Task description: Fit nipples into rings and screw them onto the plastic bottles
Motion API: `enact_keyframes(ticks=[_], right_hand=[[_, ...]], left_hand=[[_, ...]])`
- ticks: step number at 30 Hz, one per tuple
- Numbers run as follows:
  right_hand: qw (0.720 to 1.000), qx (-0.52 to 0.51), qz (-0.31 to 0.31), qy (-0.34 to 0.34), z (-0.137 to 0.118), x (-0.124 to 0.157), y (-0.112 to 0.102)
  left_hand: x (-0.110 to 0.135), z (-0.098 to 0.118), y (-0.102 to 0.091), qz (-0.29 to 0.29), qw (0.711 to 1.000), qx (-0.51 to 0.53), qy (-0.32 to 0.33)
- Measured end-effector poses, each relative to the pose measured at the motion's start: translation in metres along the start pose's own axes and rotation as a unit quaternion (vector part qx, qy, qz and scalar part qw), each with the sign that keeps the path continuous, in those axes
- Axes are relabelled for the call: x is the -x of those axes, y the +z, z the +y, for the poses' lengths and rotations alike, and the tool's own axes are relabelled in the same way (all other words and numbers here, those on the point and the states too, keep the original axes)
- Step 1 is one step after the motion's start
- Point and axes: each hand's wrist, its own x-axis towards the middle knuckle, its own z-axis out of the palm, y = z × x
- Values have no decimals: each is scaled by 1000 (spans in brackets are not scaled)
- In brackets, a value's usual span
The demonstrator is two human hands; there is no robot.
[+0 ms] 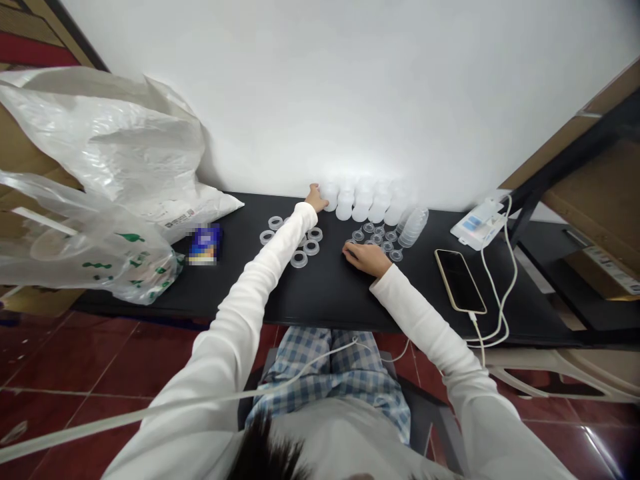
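Observation:
My left hand [315,198] reaches to the back of the black table [330,293] and touches the leftmost of a row of small white bottles [363,202] standing against the wall; its fingers look curled on that bottle. My right hand [364,257] rests low on the table beside several small clear caps [379,238], fingers bent, and what it holds is hidden. Several clear rings [306,248] lie scattered just under my left forearm. A stack of clear cups [413,227] lies on its side right of the caps.
Large clear plastic bags [100,193] fill the table's left end, next to a small blue packet [205,244]. A phone [459,281] on a white cable and a white box [480,224] lie at the right. A brown shelf frame [575,167] stands at far right.

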Motion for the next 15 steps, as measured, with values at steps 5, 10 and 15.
enact_keyframes(ticks=[5,10,15], right_hand=[[1000,18,20,-3,7,0,0],[997,33,54,-42,12,0,5],[994,54,76,-54,12,0,10]], left_hand=[[43,4,-18,10,982,-185,-27],[109,11,-53,-102,915,-367,135],[138,21,-57,-136,849,-491,141]])
